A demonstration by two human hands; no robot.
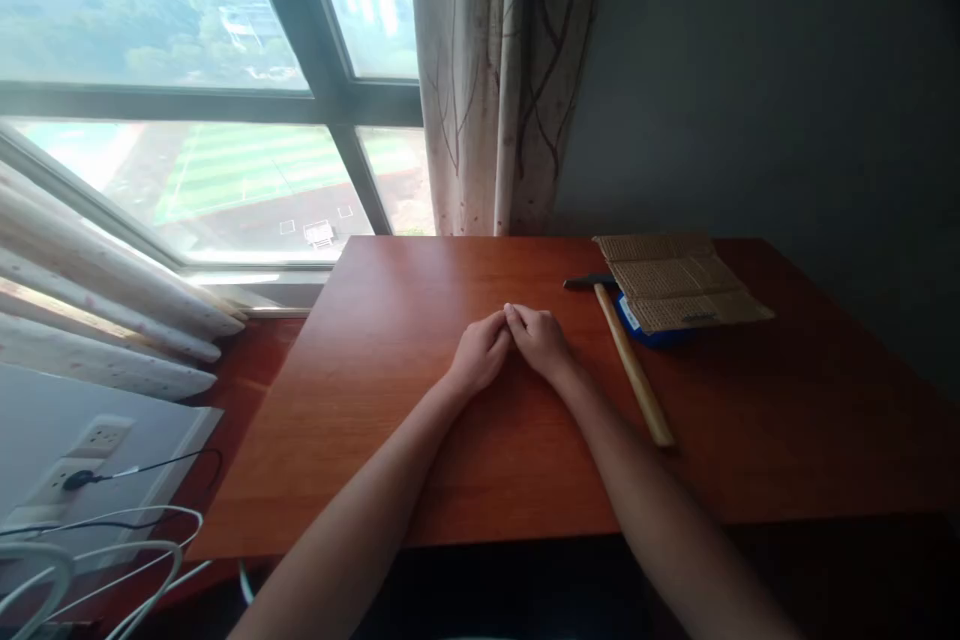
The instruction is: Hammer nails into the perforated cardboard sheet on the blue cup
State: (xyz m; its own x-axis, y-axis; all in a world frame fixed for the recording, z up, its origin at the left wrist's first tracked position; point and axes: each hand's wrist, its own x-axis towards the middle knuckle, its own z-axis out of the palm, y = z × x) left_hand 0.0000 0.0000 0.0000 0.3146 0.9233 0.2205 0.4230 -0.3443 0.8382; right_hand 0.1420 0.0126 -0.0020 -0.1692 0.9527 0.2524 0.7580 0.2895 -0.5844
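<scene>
My left hand [478, 354] and my right hand [540, 340] rest together on the reddish-brown wooden table [390, 420], fingertips touching at the middle. Both hands lie with fingers loosely curled downward, and nothing shows in them. To the right of my right hand lies a hammer with a long wooden handle [634, 370] and a dark metal head [589, 282]. Its head end runs under a piece of corrugated cardboard [679, 282]. Beneath the cardboard a blue object [637, 328] peeks out.
A large window [225, 120] and a patterned curtain [495, 70] stand behind the table. A dark wall [750, 70] runs along the right. At the lower left lie a power strip [82, 460], white cables [112, 550] and rolled pale fabric [97, 320].
</scene>
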